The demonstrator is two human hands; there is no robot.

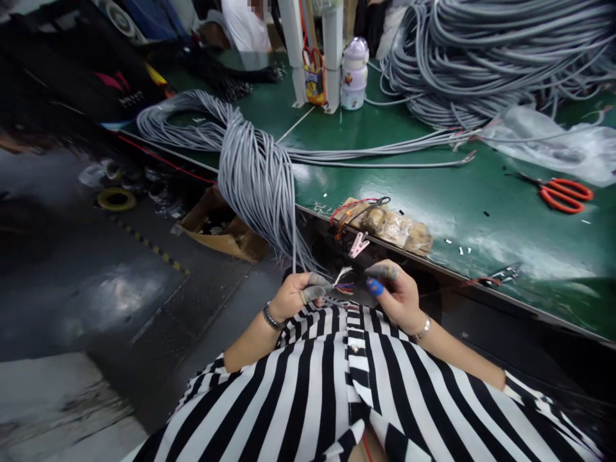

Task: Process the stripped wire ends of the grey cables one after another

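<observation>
My left hand (pixel 301 294) is closed around the end of one grey cable that hangs from the bundle of grey cables (pixel 255 173) draped over the table edge. Thin coloured wires (pixel 343 284) fan out of that cable end between my hands. My right hand (pixel 394 294), with taped fingertips and a blue cap on one finger, pinches towards those coloured wires. Both hands sit close to my striped shirt, below the green table (pixel 433 192).
Red-handled scissors (pixel 563 194) lie at the right. A big coil of grey cable (pixel 481 58) fills the back right beside a clear plastic bag (pixel 553 144). A pink clip (pixel 359 244) hangs at the edge. A bottle (pixel 354 74) and a cardboard box (pixel 216 224) stand nearby. Another person sits behind.
</observation>
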